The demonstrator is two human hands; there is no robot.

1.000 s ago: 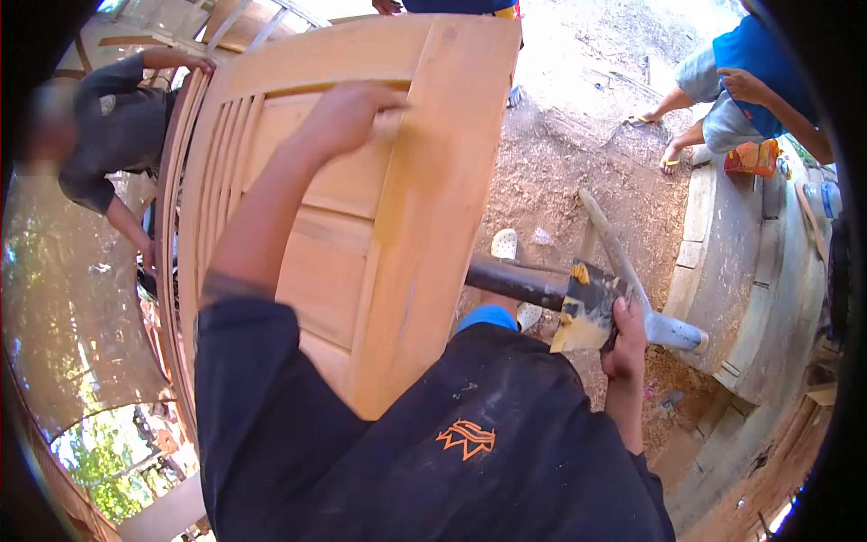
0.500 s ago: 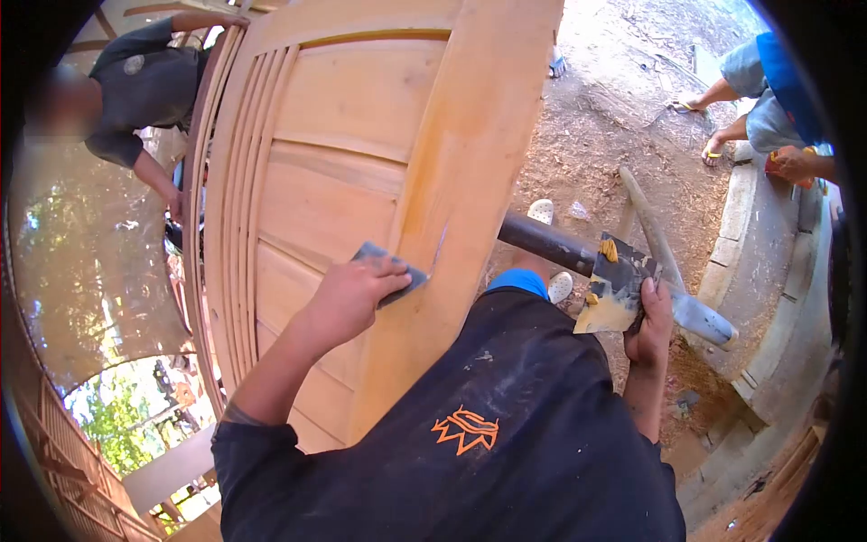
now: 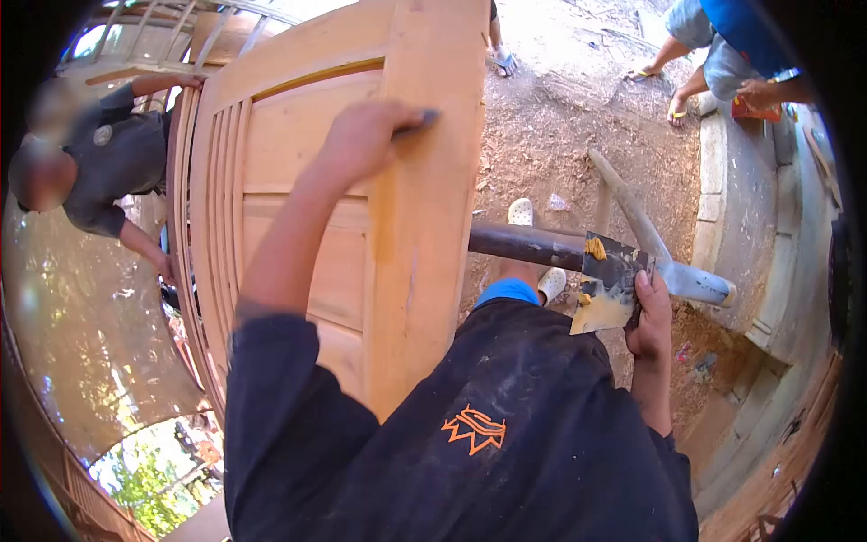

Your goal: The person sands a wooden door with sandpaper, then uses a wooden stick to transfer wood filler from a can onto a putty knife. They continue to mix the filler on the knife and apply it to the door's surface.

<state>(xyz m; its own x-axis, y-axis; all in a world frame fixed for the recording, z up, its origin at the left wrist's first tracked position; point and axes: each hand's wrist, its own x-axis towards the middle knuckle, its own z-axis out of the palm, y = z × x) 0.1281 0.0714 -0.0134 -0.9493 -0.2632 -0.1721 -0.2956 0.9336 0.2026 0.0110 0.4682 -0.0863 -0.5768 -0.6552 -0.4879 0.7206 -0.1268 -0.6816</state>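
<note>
While the left hand [image 3: 361, 140] reaches over the panelled wooden door [image 3: 429, 199], its grip is closed on a small dark flat piece [image 3: 415, 125], which juts from the fingertips over the door's wide edge board. That piece is small and slightly blurred, so it seems to touch the wood, though the contact is hard to confirm. A yellowish streak [image 3: 385, 221] runs along the board, below the left hand.

Well apart, to the right of the door, the right hand [image 3: 652, 312] has its grip clamped on the edge of a smeared plate [image 3: 612, 287], thumb on the upper face. Dark and pale yellow paste covers the plate, which sits to the left of the fingers, in front of a dark bar [image 3: 528, 246]. A curved branch [image 3: 623, 194] lies just beyond. At the far left, another person [image 3: 122, 154] has one hand at the door's slatted side
</note>
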